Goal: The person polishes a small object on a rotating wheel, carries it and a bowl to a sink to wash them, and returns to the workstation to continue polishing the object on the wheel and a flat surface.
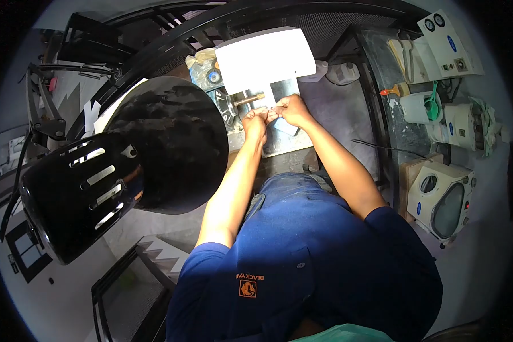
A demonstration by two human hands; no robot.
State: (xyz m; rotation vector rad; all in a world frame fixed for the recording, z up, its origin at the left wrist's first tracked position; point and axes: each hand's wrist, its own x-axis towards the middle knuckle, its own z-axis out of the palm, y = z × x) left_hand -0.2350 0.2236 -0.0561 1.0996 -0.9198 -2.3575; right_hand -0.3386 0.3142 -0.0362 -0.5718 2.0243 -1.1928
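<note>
My left hand (255, 122) and my right hand (292, 112) meet in front of a white machine housing (265, 57). The fingers of both are pinched together, fingertips almost touching. Whatever small thing lies between them is too small and too brightly lit to make out. Just beyond my left hand, a brass-coloured spindle (249, 100) sticks out sideways under the housing. Below my right hand a light blue piece (285, 126) rests on the pale, shiny work surface (285, 143).
A large black lamp (171, 148) fills the left side, close to my left forearm. Behind it stands a bag-topped blue box (208, 77). On the right bench are a plastic tub (413, 108), a brush (396, 90) and several white machines, one with a dark window (442, 199).
</note>
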